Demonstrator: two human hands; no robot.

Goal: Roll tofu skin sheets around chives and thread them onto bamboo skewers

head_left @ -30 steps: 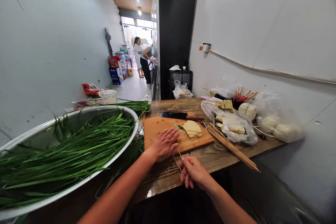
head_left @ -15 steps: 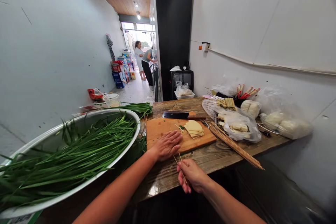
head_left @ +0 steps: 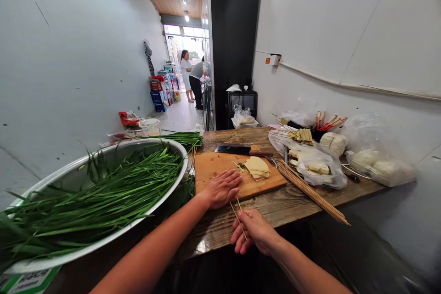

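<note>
My left hand (head_left: 220, 188) lies palm down on the wooden cutting board (head_left: 213, 167), pressing on something hidden under it. My right hand (head_left: 253, 232) grips two thin bamboo skewers (head_left: 237, 211) near their ends, over the table's front edge; the skewers run up under my left hand. A stack of pale tofu-skin sheets (head_left: 257, 167) rests on the board's right part, with a cleaver (head_left: 241, 149) lying across the board's far edge.
A big metal basin (head_left: 62, 179) of green chives (head_left: 103, 193) fills the left. A bundle of bamboo skewers (head_left: 310, 190) and plastic bags of white food (head_left: 317, 165) lie to the right. Two people (head_left: 193, 78) stand far down the corridor by a black fridge (head_left: 230, 46).
My right hand has drawn slightly back toward me with the skewers. My left hand stays flat on the board. The view has shifted a little.
</note>
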